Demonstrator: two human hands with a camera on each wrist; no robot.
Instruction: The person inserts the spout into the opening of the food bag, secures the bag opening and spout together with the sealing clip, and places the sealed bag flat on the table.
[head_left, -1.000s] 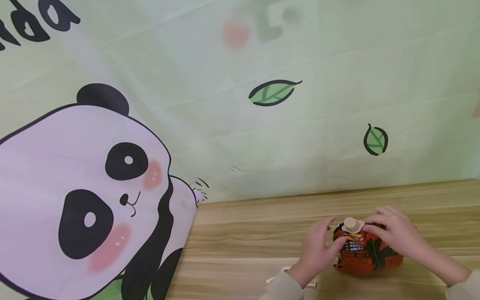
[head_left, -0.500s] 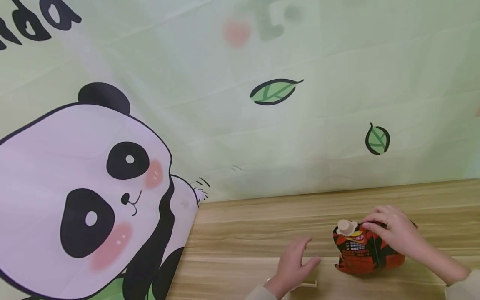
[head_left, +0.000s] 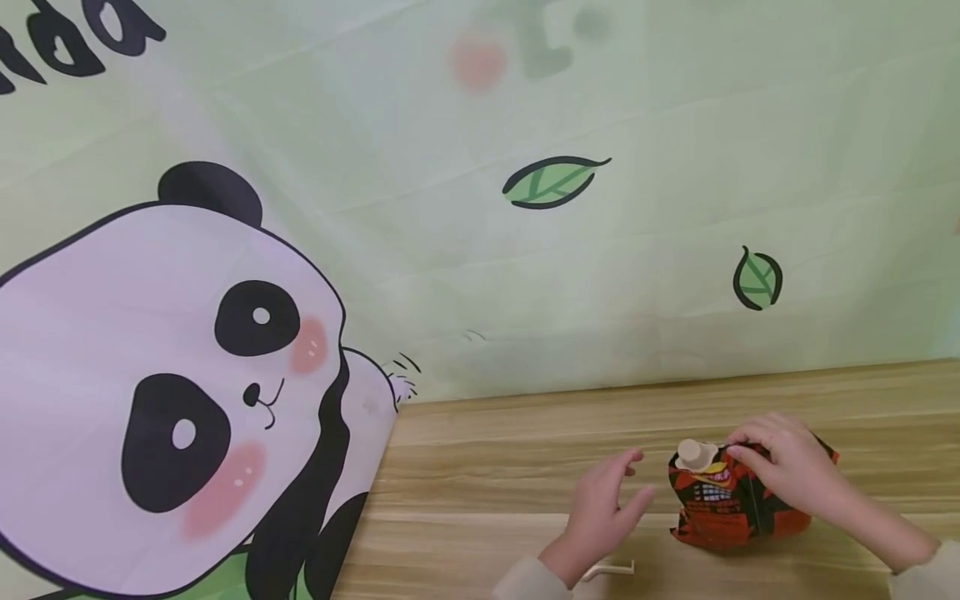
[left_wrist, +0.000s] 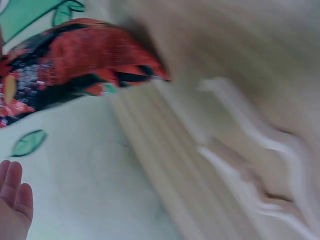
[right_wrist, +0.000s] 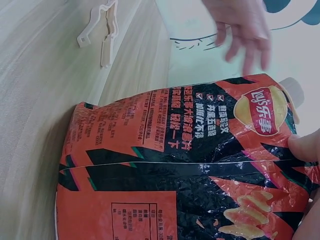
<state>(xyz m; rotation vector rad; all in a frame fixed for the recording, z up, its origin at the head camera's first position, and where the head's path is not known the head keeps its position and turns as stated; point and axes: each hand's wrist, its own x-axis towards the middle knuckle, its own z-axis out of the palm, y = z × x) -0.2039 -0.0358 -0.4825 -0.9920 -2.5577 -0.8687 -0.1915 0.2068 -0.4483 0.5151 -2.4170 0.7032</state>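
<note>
A red and black chip bag (head_left: 727, 500) lies on the wooden table at right, its back panel and Lay's logo facing the right wrist camera. A beige spout piece (head_left: 693, 455) sits at its upper left corner. My right hand (head_left: 787, 462) grips the bag's top edge, the thumb on the near side and fingers mostly hidden behind. To the bag's left, my left hand (head_left: 600, 508) hovers with spread, loosely bent fingers and holds nothing. Beneath that hand lies an off-white plastic bag clip (head_left: 618, 570), partly hidden in the head view; its hinged frame (right_wrist: 97, 30) shows in the right wrist view.
The wood-grain table (head_left: 480, 467) ends at the back against a pale green cloth (head_left: 637, 250) printed with a panda (head_left: 225, 375) and leaves. Motion blurs much of the left wrist view.
My left hand has let go of the bag by the spout, dropped left over the clip, then risen slightly back toward the bag. The spout now leans left; my right hand keeps its grip.
</note>
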